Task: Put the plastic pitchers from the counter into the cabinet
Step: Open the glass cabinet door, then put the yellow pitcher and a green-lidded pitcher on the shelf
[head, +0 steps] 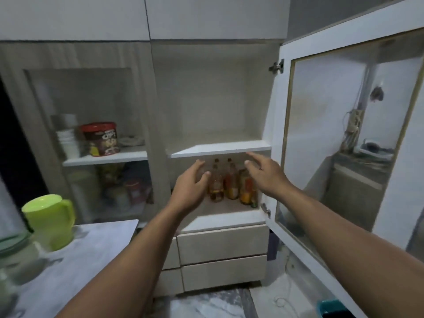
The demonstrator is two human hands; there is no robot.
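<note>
A lime-green plastic pitcher (51, 220) stands on a bench (91, 244) with a mottled pale grey, marble-like pattern. The cabinet (213, 99) is off-white inside with a white shelf (220, 148); its open door (344, 138) has a white frame. Amber and orange bottles (231, 184) sit below the shelf. A tub (101, 138) with a red lid and brown label shows behind glass

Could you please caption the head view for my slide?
Both empty hands, left and right, reach toward the open cabinet; green pitcher waits on counter.
</note>
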